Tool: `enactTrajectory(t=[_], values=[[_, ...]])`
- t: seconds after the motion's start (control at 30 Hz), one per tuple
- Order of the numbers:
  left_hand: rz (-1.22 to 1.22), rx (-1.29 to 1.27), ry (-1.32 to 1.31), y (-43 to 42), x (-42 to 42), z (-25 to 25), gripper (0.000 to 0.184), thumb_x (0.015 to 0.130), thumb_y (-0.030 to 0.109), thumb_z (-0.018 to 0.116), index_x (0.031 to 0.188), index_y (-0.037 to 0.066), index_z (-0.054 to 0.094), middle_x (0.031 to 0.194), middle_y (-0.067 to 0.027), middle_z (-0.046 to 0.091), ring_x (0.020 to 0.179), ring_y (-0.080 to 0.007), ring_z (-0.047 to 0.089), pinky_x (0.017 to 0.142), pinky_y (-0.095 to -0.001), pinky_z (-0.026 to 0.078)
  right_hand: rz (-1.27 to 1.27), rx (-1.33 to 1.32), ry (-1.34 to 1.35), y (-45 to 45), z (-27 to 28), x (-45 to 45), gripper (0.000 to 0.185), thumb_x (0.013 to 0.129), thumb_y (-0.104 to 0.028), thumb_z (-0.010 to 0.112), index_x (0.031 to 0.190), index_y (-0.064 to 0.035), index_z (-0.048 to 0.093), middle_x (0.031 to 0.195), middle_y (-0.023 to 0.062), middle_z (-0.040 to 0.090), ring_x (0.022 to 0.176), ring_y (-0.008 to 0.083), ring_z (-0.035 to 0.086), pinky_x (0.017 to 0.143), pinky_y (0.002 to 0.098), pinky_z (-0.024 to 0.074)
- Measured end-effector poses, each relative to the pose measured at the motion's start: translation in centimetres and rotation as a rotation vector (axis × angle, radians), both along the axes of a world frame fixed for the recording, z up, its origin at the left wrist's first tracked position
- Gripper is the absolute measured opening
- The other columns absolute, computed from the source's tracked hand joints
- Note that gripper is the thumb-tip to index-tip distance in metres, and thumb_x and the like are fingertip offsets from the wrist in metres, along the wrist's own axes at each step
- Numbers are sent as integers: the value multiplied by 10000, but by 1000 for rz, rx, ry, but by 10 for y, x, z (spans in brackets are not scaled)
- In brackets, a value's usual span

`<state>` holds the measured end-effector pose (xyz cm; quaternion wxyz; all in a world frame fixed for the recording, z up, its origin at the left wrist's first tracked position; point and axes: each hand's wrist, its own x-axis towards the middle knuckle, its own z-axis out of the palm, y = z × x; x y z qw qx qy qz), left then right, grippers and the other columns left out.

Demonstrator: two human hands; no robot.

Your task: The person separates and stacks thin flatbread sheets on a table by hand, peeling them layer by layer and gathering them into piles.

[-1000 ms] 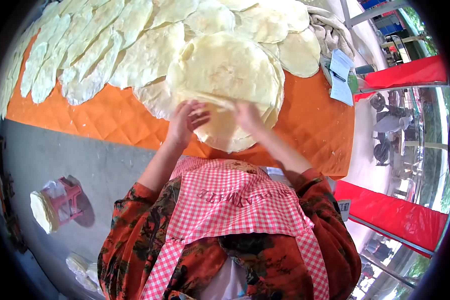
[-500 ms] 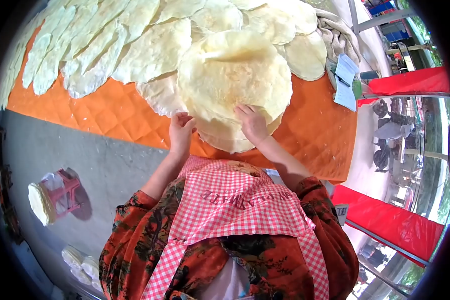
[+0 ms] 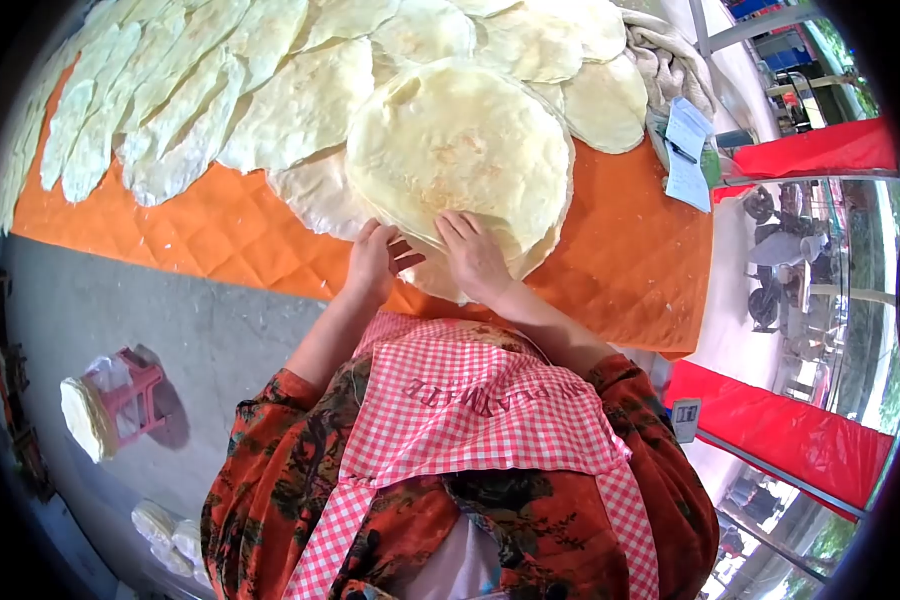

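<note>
Left: thin, pale, oval dough sheets [image 3: 300, 110] already lie overlapping on an orange quilted cloth [image 3: 210, 230]. Centre: the left hand [image 3: 372, 262], fingers curled, is at the near-left rim of a stack of round, pale-yellow dough sheets [image 3: 460, 150], mostly beyond both hands; its top layer is not flush with those beneath. Right: the right hand [image 3: 475, 262] rests its fingers together on the near edge. Whether either pinches cannot be told.

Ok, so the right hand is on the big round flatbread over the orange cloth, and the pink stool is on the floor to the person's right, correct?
Not quite: the head view shows the pink stool on the floor to the person's left. The right hand is indeed on the big round flatbread over the orange cloth.
</note>
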<state>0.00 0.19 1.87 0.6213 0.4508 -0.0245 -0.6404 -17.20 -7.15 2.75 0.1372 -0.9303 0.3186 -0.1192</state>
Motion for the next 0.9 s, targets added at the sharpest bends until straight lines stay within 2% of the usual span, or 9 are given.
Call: enactTrajectory(t=[0.27, 0.37, 0.4, 0.5, 0.53, 0.6, 0.73, 0.8, 0.9], values=[[0, -102, 154, -3, -5, -5, 285, 934, 119, 416, 1208, 47, 443, 1147, -155, 580, 998, -320, 611, 862, -448, 520, -61, -185, -27, 8, -4, 5, 414, 839, -207, 591, 1205, -20, 543, 1275, 177, 519, 1155, 310, 510, 896, 424, 444], [-18, -105, 109, -2, -9, -6, 453, 911, 92, 458, 1352, 67, 352, 1282, -157, 509, 1055, -306, 589, 892, -426, 504, -139, 223, -109, -19, -30, -2, 312, 805, -125, 602, 1098, -16, 616, 1072, 208, 632, 970, 326, 620, 766, 409, 503], [-61, -92, -3, -2, -10, -8, 513, 902, 79, 473, 1388, 77, 310, 1316, -156, 480, 1063, -300, 584, 893, -418, 503, -180, 290, 168, -43, -6, -1, 173, 821, -60, 589, 971, -9, 656, 806, 160, 656, 656, 249, 633, 598, 372, 517], [-176, -23, -232, -5, -11, -11, 760, 862, 27, 529, 1500, 103, 124, 1422, -166, 377, 1057, -280, 582, 891, -395, 497, -406, 413, 5, -148, 79, -11, 137, 803, -156, 544, 829, -36, 607, 691, 43, 545, 600, 177, 526, 544, 343, 446], [-175, -4, -224, -7, -10, -11, 762, 860, 30, 537, 1499, 102, 128, 1412, -169, 387, 1046, -280, 586, 880, -390, 503, -467, 501, -160, -194, 100, -19, 138, 783, -183, 529, 775, -51, 568, 673, -13, 473, 583, 156, 466, 539, 325, 424], [-171, 31, -214, -10, -9, -12, 767, 855, 37, 553, 1496, 99, 136, 1390, -174, 408, 1025, -281, 595, 857, -379, 514, -275, 7, -132, -250, 181, -31, 213, 848, -160, 549, 861, 28, 647, 704, 77, 630, 625, 176, 575, 576, 343, 472], [-16, 80, -581, -7, -11, -11, 646, 824, 93, 625, 1393, 43, 323, 1238, -172, 518, 910, -215, 590, 733, -317, 501, -269, -9, -150, -241, 254, -21, 237, 876, -164, 585, 1019, 2, 674, 743, 133, 661, 644, 185, 605, 622, 354, 489], [168, 161, -1102, -3, -1, -29, 572, 795, 112, 662, 1299, 17, 409, 1139, -167, 553, 838, -215, 590, 693, -314, 494, -178, -192, -127, -194, 240, -11, 227, 887, -177, 585, 1039, -44, 687, 734, 152, 648, 630, 201, 597, 628, 351, 479], [309, 213, -1064, -11, 23, -70, 396, 750, 125, 704, 1082, 8, 522, 927, -120, 588, 717, -208, 573, 649, -323, 483, -134, -212, -6, -144, 158, -2, 119, 833, -69, 518, 768, -40, 613, 725, 173, 615, 662, 334, 601, 591, 437, 458]])
